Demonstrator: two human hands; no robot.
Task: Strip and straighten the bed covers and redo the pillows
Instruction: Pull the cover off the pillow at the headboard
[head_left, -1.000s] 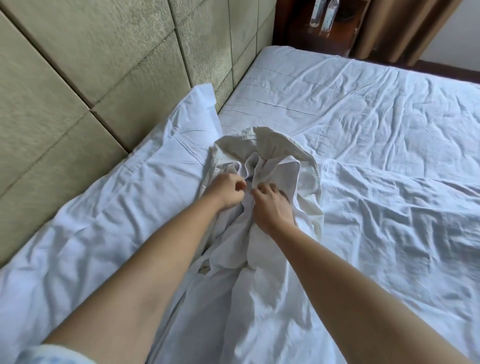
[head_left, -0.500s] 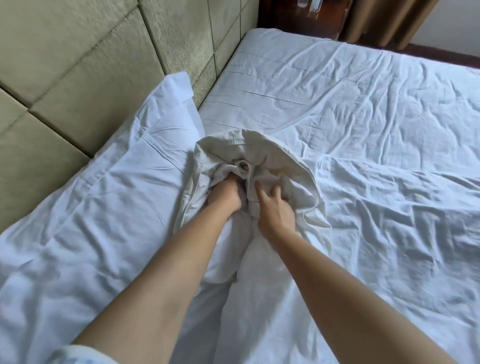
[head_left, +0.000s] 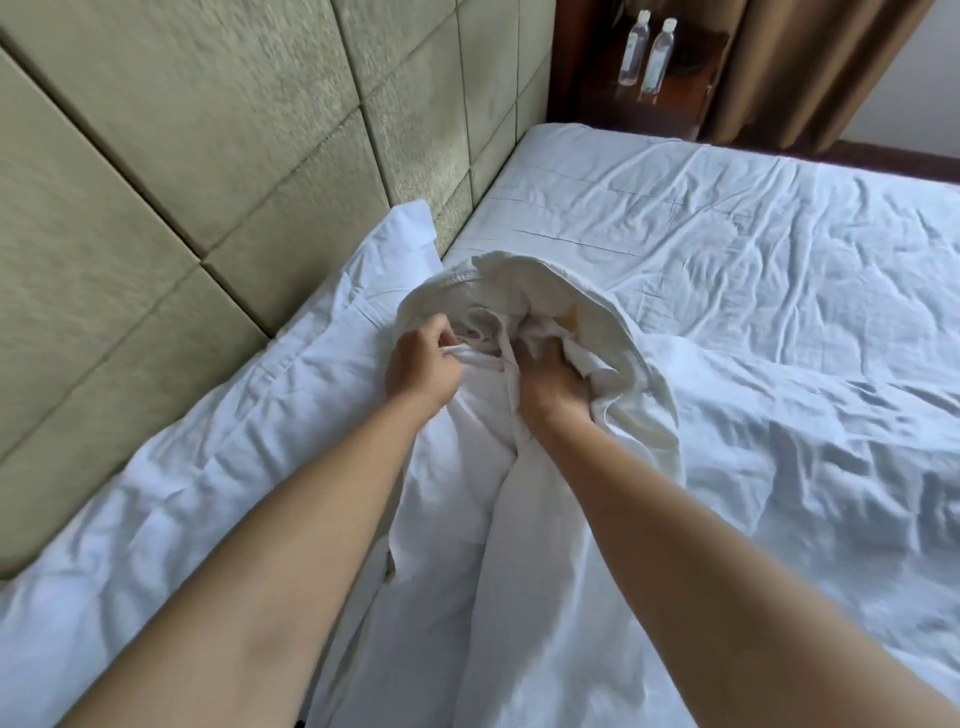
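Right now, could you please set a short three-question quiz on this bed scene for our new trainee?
1. True or false: the left hand pinches a fold of the cream pillowcase.
2. What stands on the dark bedside table? A) two clear bottles B) a lamp C) a folded towel
3. Fill in: the white pillow lies against the padded ____.

Key: 1 true. 2 A. 3 headboard. The right hand also has its grip in the pillowcase opening, fingers curled into the cloth above the wrinkled sheet.
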